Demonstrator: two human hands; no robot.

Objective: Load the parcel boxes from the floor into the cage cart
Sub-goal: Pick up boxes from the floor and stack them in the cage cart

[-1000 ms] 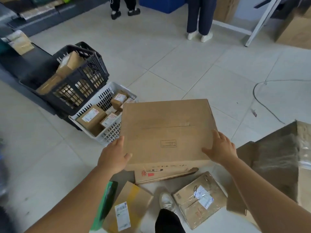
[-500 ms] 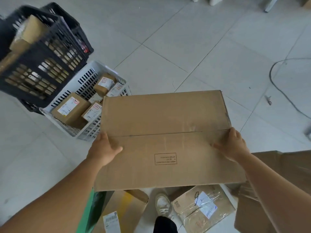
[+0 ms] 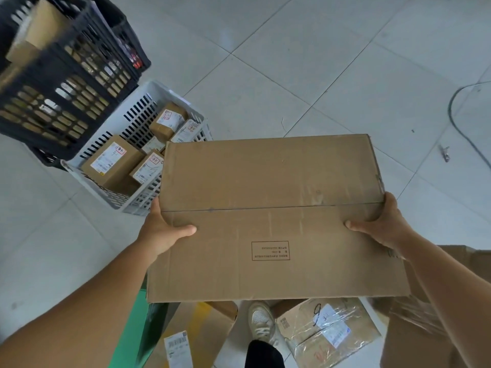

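Parcel sorting depot: labelled parcels (image 3: 114,162) fill crates (image 3: 138,115) on tiled floor (image 3: 305,62)

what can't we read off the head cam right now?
- Cage cart: not in the head view.
- Fingers of left hand and right hand: hidden behind the big cardboard box; only thumbs show.
- Stamp print on the box: too small to read.
- Black crate: motion-blurred, cut by the left edge.
- Floor parcels under the box: partly hidden.
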